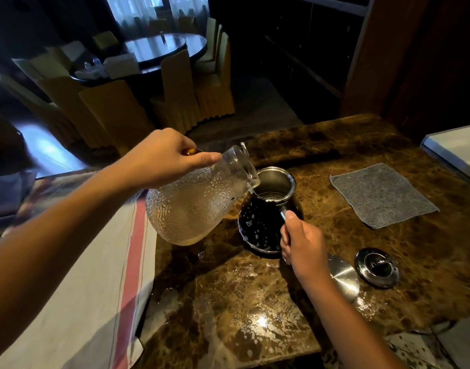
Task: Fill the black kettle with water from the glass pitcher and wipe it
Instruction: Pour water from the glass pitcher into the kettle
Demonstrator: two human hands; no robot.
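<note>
My left hand (164,155) grips the textured glass pitcher (191,206) by its handle. The pitcher is tilted to the right, and its spout rests over the open mouth of the black kettle (258,225). The kettle stands upright on the brown marble counter (255,302), speckled with water drops, its steel rim uncovered. My right hand (303,243) is closed around the kettle's handle on the near side. A grey wiping cloth (383,195) lies flat on the counter to the right. The kettle's lid (377,267) lies at the near right.
A round steel base (343,275) sits beside the lid, partly behind my right forearm. Water is splashed over the near counter. A white cloth with a red stripe (130,262) covers the surface on the left. Covered chairs and a dark round table stand beyond.
</note>
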